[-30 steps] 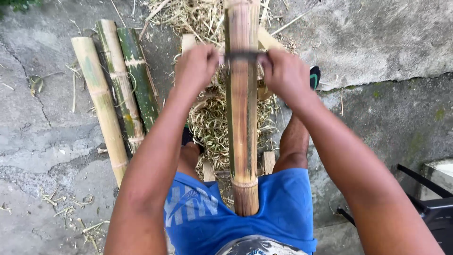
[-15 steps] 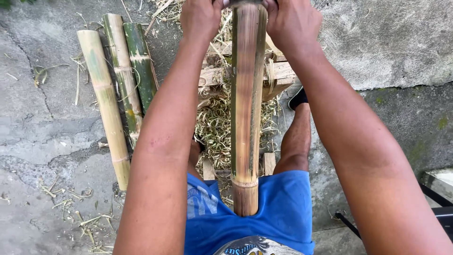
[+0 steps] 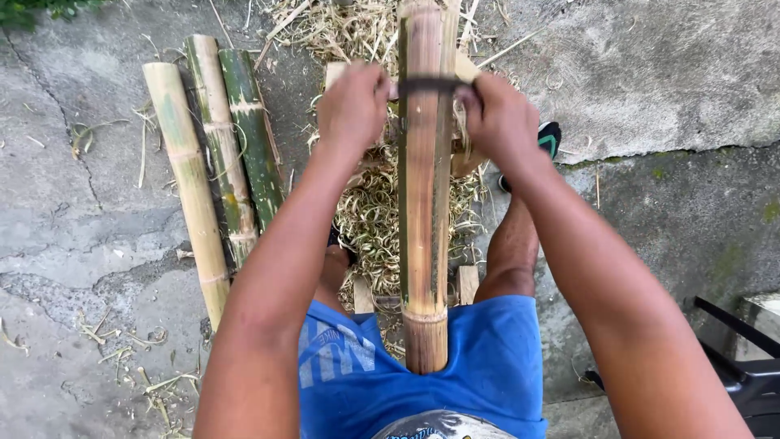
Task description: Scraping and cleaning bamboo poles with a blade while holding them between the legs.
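Note:
A long bamboo pole [image 3: 423, 203] runs from my lap away from me, its near end resting against my blue shorts. A dark drawknife blade [image 3: 429, 84] lies across the pole near its far end. My left hand [image 3: 354, 106] grips the blade's left handle and my right hand [image 3: 497, 118] grips its right handle, one on each side of the pole. Pale curled shavings [image 3: 375, 219] are heaped under the pole between my legs.
Three bamboo lengths [image 3: 215, 162] lie side by side on the cracked concrete at the left. A wooden frame [image 3: 466, 284] shows under the pole. A sandalled foot [image 3: 546, 138] rests at the right; a dark chair frame [image 3: 743, 362] is at the lower right.
Both hands and the blade slid away along the pole half a second ago, then pulled back toward me to about where they began.

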